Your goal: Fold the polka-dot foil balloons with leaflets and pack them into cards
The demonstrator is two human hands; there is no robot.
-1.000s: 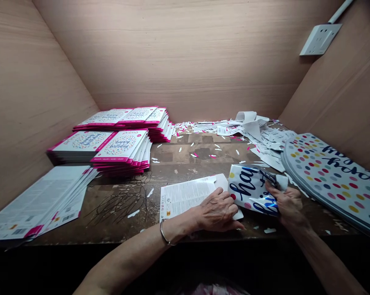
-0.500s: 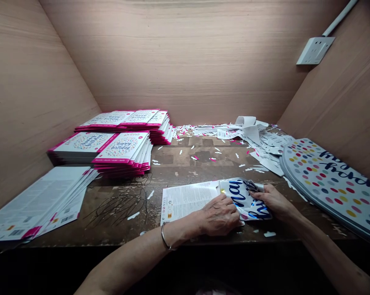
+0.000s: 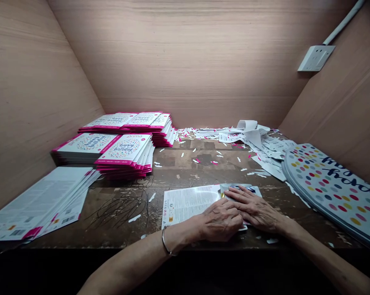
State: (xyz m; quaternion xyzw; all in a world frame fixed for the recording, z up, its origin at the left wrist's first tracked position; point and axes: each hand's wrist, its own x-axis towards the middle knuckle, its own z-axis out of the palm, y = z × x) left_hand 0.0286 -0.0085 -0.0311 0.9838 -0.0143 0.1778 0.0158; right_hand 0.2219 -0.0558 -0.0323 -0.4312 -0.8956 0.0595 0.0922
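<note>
Foil balloon (image 3: 240, 189) now pressed flat, left hand (image 3: 221, 221) and right hand (image 3: 254, 209) spread open, no real grip, just weight pinning it against a printed leaflet (image 3: 188, 203).

Head-worn camera faces forward, down onto the workbench (image 3: 200, 160)

A folded foil balloon (image 3: 240, 189) was pressed flat under the right fingers (image 3: 243, 197), overlapping a printed leaflet (image 3: 189, 204) spread left of the left fingers (image 3: 231, 214).
</note>
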